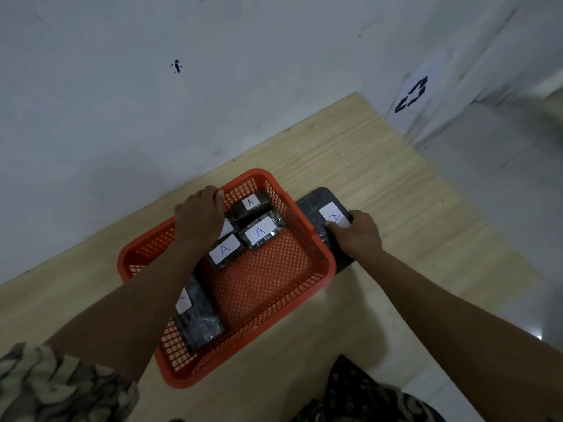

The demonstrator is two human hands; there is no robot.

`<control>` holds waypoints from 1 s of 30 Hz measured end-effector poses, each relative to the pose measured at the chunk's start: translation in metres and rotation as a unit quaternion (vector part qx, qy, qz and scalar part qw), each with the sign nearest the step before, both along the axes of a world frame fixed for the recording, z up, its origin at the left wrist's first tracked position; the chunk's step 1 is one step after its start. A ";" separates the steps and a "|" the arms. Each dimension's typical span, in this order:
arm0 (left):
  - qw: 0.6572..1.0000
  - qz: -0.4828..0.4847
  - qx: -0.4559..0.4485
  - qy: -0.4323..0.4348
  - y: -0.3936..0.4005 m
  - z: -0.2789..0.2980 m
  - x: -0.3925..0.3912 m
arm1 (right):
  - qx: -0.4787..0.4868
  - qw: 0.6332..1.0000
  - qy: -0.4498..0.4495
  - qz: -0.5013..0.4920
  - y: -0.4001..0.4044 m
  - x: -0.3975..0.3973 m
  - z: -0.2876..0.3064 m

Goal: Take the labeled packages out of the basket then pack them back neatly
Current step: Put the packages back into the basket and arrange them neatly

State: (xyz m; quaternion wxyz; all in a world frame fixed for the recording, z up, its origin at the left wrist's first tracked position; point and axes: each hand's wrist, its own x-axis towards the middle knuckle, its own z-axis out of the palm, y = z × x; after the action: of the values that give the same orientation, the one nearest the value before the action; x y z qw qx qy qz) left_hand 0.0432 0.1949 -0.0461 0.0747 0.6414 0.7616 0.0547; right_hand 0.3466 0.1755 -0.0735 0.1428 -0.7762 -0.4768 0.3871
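The scene is dim and flat, with a cool grey cast on the wall (pixel 122 102) and muted colour throughout. Soft shadows lie under the forearms and beside the basket (pixel 323 263) on the bench (pixel 380 178). A small bright glint shows on the glossy floor (pixel 539 337) at the right. Wide-angle distortion bends the bench edges and stretches the corners. The upper right is smeared with blur, and fine detail is soft overall.
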 end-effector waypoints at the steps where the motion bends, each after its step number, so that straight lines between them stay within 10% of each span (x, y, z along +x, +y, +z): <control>1: 1.000 0.000 0.003 0.000 0.000 -0.001 0.000 | -0.004 1.000 -0.001 0.000 0.001 0.001 -0.001; 12: 0.999 -0.025 0.004 -0.032 0.004 -0.005 -0.009 | 0.047 0.998 0.046 0.003 0.020 0.006 0.027; 22: 0.993 -0.035 -0.101 -0.049 0.013 -0.001 -0.032 | 0.383 0.898 0.028 0.214 0.038 -0.041 0.119; 30: 0.994 -0.068 -0.070 -0.052 0.009 -0.004 -0.037 | 0.149 0.861 0.041 0.485 0.031 -0.087 0.131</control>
State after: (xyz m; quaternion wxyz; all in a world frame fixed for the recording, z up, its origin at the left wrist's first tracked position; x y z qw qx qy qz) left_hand 0.0061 0.2039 -0.0505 0.1621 0.6814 0.7132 0.0293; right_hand 0.2595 0.2068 0.0574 0.0706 -0.3997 -0.8386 0.3633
